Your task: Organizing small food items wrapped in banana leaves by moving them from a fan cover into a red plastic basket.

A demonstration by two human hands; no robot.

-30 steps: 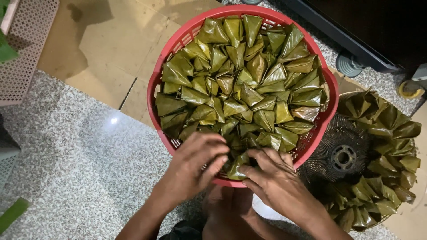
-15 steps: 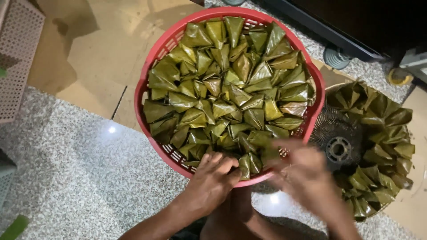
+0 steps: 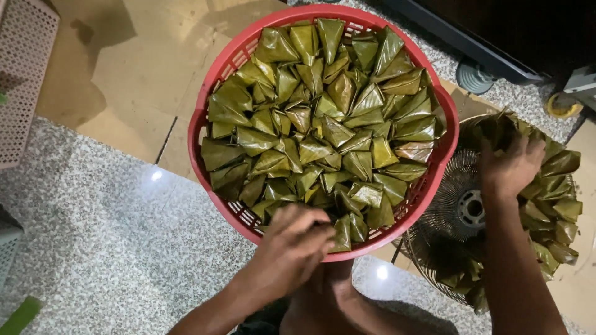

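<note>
Since half a second ago, the right hand [image 3: 510, 164] has left the near rim of the round red plastic basket [image 3: 218, 71] and gone out to the round wire rack [image 3: 448, 205] on the right, where it now lies palm down on the green leaf-wrapped parcels ringing that rack [image 3: 559, 186]. Its fingers curl over one or two of them, though whether they actually grip any cannot be told from here. The left hand [image 3: 295, 245] stays at the basket's near edge, fingers bent and closed around a folded green leaf parcel [image 3: 343, 232] at the front of the pile. Triangular green leaf parcels [image 3: 323, 118] fill the basket, packed tightly in rough rings with their points up. It sits on a speckled grey stone floor [image 3: 81, 248], just beside the wire rack. A pale perforated plastic crate [image 3: 25, 74] stands well apart at the far left.
</note>
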